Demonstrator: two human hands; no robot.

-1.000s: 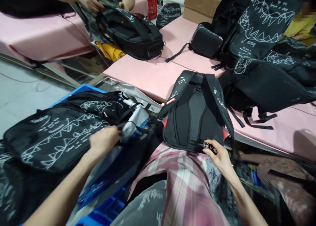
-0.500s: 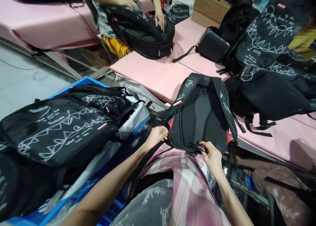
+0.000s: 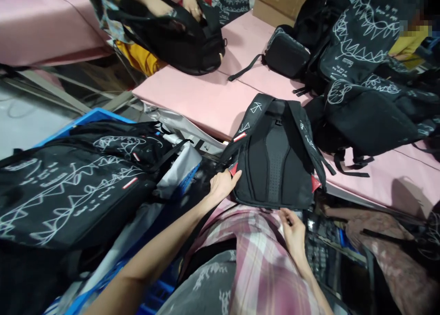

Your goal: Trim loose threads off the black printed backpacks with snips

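A black backpack (image 3: 256, 168) leans on the edge of the pink table, its padded back panel and shoulder straps facing me and its lower edge at my lap. My left hand (image 3: 222, 186) grips its lower left side by a red tab, thumb on the panel and the other fingers partly hidden. Just below the bottom edge, my right hand (image 3: 293, 230) is closed with curled fingers. Something small and dark shows between those fingers, too unclear to name. Another red tab (image 3: 316, 183) sticks out at the backpack's lower right.
More black backpacks with white scribbles (image 3: 364, 35) crowd the pink table (image 3: 178, 90) on the right. To my left, a printed backpack (image 3: 82, 186) lies on a blue crate (image 3: 91, 116). Across the table, a co-worker's hands reach into a black bag (image 3: 178, 44). A cardboard box (image 3: 278, 3) stands behind.
My left hand has shifted onto the backpack's side, its thumb now stretched over the panel. My right hand has dropped slightly, from the panel's lower part to below the bottom edge. The view has shifted.
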